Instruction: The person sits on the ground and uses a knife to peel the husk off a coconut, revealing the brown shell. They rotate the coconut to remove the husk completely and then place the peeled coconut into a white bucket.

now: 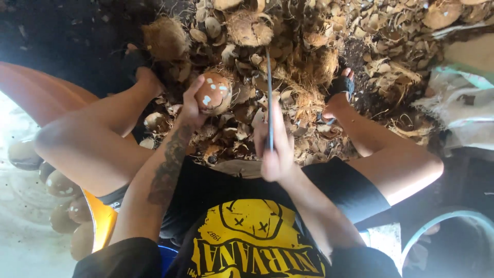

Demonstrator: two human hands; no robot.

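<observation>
My left hand (191, 105) grips a brown coconut (213, 93) with white patches where the skin is cut away, held out over the heap of husk. My right hand (275, 146) is closed on the handle of a long dark knife (268, 92), its blade pointing up and away, just to the right of the coconut. The hand is blurred. Both forearms reach forward between my bare knees; the left forearm carries a dark tattoo.
A heap of coconut shells and husk fibre (298, 56) covers the ground ahead, with my feet in dark sandals (340, 85) on it. Peeled coconuts (62, 185) sit in an orange tub (100, 219) at left. A white sack (458, 103) lies right; a bucket rim (447, 216) is lower right.
</observation>
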